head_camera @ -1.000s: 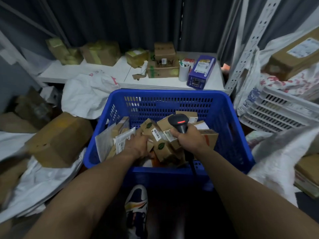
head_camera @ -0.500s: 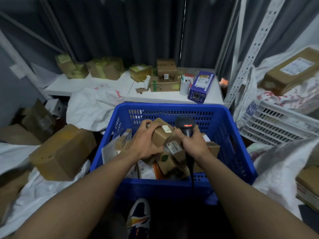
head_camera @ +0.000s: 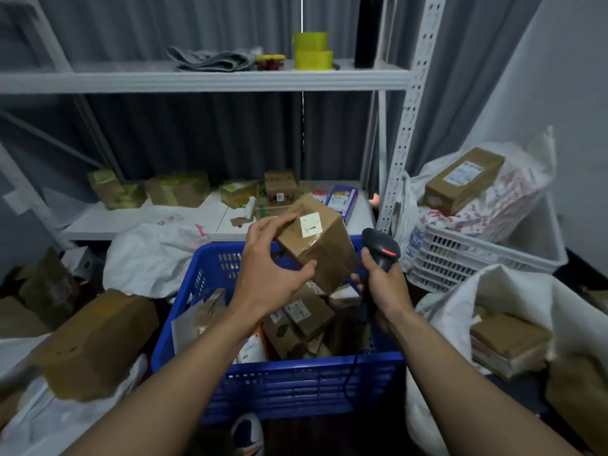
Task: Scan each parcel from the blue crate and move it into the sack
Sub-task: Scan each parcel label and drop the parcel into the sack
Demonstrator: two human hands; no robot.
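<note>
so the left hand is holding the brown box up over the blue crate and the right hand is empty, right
Not quite. The right hand is not empty: it grips the black scanner, as the head view shows. The rest holds: the left hand holds the brown box up over the blue crate.

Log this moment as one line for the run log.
step: scan pending | left hand: holds brown parcel above blue crate | right hand: grips scanner beside parcel | sack: open, right
</note>
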